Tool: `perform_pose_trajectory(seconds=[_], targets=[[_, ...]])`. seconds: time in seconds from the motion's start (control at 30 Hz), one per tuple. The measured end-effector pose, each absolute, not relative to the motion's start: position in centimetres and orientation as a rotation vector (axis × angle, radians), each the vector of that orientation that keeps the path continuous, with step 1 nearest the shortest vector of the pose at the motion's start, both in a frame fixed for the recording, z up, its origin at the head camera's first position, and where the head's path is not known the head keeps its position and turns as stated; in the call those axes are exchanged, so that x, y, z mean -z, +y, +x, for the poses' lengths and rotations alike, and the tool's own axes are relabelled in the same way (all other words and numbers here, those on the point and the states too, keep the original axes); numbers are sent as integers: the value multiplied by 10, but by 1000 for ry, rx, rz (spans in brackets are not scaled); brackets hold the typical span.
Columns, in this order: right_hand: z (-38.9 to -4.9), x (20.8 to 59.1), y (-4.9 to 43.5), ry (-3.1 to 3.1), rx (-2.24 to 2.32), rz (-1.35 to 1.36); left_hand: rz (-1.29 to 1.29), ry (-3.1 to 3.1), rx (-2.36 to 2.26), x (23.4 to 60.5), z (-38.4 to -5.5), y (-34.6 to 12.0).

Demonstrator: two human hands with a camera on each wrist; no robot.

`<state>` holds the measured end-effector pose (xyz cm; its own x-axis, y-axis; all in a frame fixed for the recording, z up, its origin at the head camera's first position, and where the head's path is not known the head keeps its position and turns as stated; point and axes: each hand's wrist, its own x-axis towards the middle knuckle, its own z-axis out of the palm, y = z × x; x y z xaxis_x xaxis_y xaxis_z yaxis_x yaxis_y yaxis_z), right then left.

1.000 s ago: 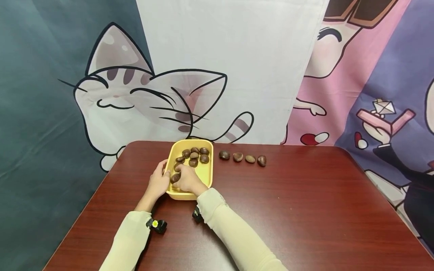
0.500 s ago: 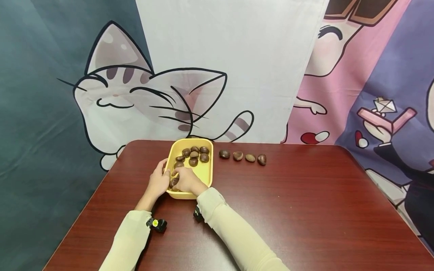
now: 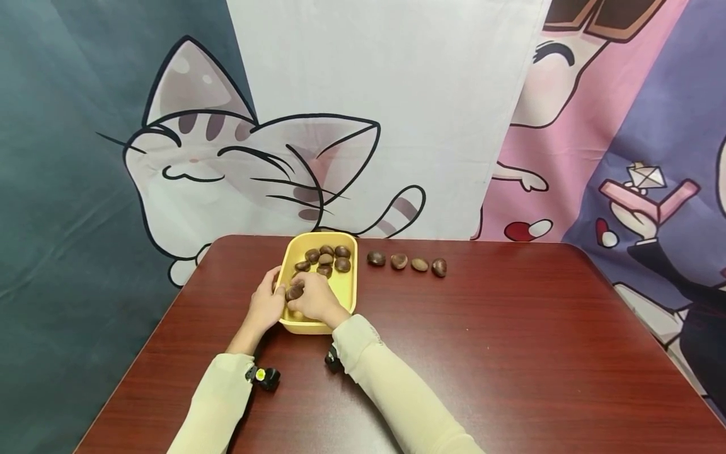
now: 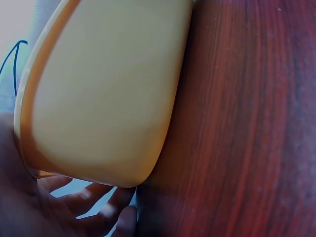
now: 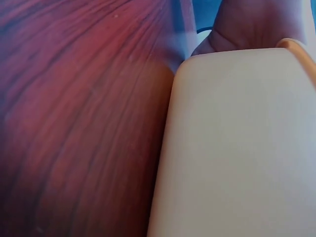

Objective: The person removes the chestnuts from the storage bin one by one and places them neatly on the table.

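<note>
In the head view a yellow plastic box (image 3: 343,289) stands on the table with several brown chestnuts (image 3: 326,259) in its far part. My left hand (image 3: 266,302) grips the box's left side, thumb at the rim and fingers along the outside. The left wrist view shows those fingers (image 4: 96,205) beside the box's outer wall (image 4: 108,89). Reaching over the near right part of the box, my right hand (image 3: 315,299) pinches a dark chestnut (image 3: 294,292) between thumb and fingers. The right wrist view shows mostly the box's outer wall (image 5: 237,143), which hides the right fingers.
Right of the box, several more chestnuts (image 3: 399,261) lie in a row on the reddish-brown table (image 3: 510,353). A cloth backdrop (image 3: 386,75) with cartoon drawings hangs behind the table's far edge. Each wrist carries a small black camera (image 3: 268,379).
My right hand has dipped lower into the near left of the box, then come up a little with a chestnut between its fingers. The left hand stays on the box.
</note>
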<state>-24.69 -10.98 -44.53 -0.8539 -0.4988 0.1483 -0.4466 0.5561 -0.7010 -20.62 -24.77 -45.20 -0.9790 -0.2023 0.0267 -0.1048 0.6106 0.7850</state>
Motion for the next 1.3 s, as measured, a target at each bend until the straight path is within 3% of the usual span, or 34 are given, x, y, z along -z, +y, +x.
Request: perform_pose_trajectory(seconds=[0.63, 1.3], targets=[[-254, 422, -89, 2836, 1515, -665, 275, -2676, 1367, 457, -206, -245], [-280, 406, -14, 2952, 1597, -419, 251, -2661, 1405, 453, -205, -249]])
